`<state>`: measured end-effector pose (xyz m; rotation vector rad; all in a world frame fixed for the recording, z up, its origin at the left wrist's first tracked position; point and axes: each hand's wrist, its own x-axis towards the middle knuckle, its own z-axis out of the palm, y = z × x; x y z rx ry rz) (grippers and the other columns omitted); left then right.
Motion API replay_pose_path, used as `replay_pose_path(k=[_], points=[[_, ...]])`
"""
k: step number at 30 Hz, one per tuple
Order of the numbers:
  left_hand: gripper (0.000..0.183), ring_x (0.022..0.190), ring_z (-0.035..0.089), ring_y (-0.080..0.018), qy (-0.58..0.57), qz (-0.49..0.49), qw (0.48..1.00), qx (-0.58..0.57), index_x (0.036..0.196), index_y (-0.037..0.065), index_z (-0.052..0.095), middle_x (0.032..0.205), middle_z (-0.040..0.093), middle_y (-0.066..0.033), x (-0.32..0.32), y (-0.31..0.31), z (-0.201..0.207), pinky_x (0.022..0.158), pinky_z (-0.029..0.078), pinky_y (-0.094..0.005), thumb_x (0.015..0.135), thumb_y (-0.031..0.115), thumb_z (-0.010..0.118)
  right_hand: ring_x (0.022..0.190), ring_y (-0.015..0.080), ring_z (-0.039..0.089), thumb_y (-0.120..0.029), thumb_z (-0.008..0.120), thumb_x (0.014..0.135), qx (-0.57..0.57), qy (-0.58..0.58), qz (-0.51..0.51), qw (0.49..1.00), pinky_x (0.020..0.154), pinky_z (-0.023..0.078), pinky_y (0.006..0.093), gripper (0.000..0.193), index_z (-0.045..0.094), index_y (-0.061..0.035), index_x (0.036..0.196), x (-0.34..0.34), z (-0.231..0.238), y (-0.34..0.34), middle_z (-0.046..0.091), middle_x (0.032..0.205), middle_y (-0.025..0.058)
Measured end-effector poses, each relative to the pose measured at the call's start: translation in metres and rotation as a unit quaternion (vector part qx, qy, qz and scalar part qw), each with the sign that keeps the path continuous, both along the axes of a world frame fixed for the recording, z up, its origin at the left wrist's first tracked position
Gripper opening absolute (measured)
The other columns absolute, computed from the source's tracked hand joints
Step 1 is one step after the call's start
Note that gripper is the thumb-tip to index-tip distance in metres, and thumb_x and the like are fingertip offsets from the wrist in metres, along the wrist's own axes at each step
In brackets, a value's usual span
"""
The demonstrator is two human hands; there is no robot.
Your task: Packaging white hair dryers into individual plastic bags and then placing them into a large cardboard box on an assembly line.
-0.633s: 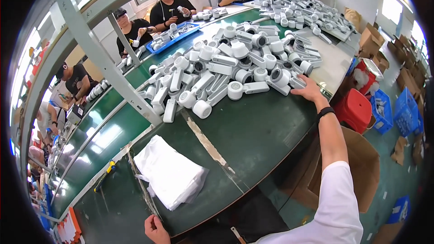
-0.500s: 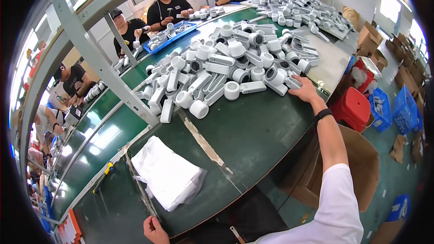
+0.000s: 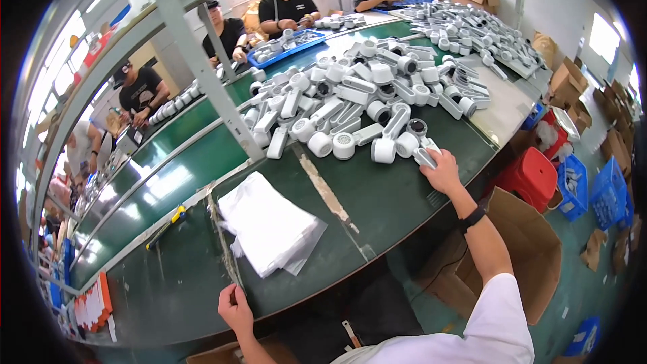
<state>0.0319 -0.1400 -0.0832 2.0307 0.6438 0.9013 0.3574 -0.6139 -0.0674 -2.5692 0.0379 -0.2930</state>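
Note:
A big heap of white and grey handheld fans [image 3: 350, 91] with round heads covers the far middle of the green table [image 3: 397, 212]. At its near right edge my right hand [image 3: 441, 170] is closed on the handle of one fan [image 3: 423, 156], which lies low against the tabletop and touches its neighbours. My left hand [image 3: 236, 307] is at the table's near edge, fingers curled in, with nothing visible in them. A stack of white plastic bags [image 3: 269, 222] lies between the hands, nearer the left one.
Left of the bags lies a yellow-handled tool [image 3: 168, 226]. A metal frame post [image 3: 202, 67] rises behind it. An open cardboard box [image 3: 512, 249], a red stool [image 3: 529, 178] and blue crates [image 3: 608, 185] stand to the right. Co-workers sit across the table near a blue tray [image 3: 286, 49].
My right hand has drawn a fan nearer from the heap's right edge, and a few fans beside it have shifted. My left hand has come up slightly. The whole view has turned a little.

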Motion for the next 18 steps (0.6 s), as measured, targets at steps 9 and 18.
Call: replay_pose_path(k=[9,18], points=[[0.019,0.084,0.06,-0.0151,-0.017,-0.126,0.988,0.085,0.101,0.002,0.065,0.095,0.064,-0.0072,0.017,-0.041,0.072,0.072,0.049,-0.0269,0.083,0.006,0.068,0.127,0.0389,0.043,-0.024,0.072,0.077,0.079,-0.178,0.036,0.98,0.105,0.036,0.0439,0.051,0.059,-0.0056,0.123,-0.04,0.008,0.036,0.044,0.138,0.0236],[0.033,0.09,0.059,-0.0274,0.055,-0.224,0.921,0.314,0.099,0.008,0.068,0.097,0.066,-0.0076,0.081,-0.082,0.07,0.079,0.047,-0.0389,0.071,0.019,0.08,0.073,0.0143,0.058,-0.018,0.051,0.098,0.611,0.013,0.136,0.78,0.059,0.047,0.0287,0.041,0.04,-0.0062,0.136,-0.131,0.038,0.097,0.06,0.105,0.0112]])
